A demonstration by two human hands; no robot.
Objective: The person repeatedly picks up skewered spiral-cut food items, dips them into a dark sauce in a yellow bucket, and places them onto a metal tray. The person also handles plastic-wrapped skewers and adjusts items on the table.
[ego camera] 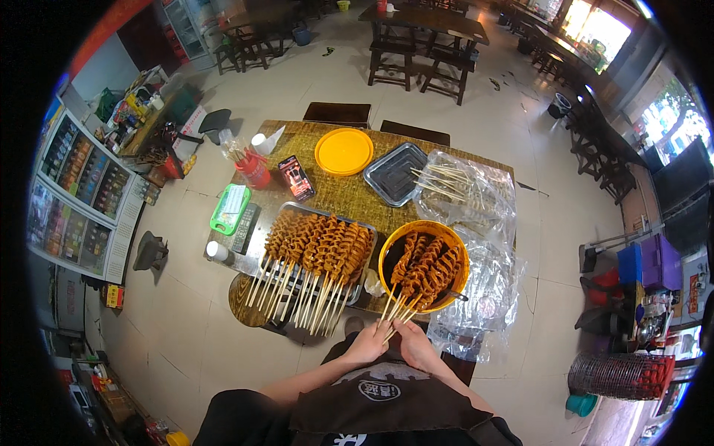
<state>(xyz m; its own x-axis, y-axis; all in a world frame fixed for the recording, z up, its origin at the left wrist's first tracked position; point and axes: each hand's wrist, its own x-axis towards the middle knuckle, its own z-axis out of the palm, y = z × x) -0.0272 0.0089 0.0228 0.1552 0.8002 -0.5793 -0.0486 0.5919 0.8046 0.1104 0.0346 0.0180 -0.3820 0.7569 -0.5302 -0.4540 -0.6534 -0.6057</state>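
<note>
My left hand and my right hand close side by side around the bare ends of several bamboo skewers. Spiral-cut brown food on these skewers rests in a yellow bucket of dark sauce at the table's near edge. A metal handle sticks out over the bucket's right rim. Left of the bucket, a metal tray holds a dense row of similar coated spiral skewers, their stick ends hanging past the near edge.
Clear plastic bags cover the table's right side, bare skewers lying on one. Behind are a black plastic tray and a yellow lid. At left are a red cup of sticks, a remote control and a round stool.
</note>
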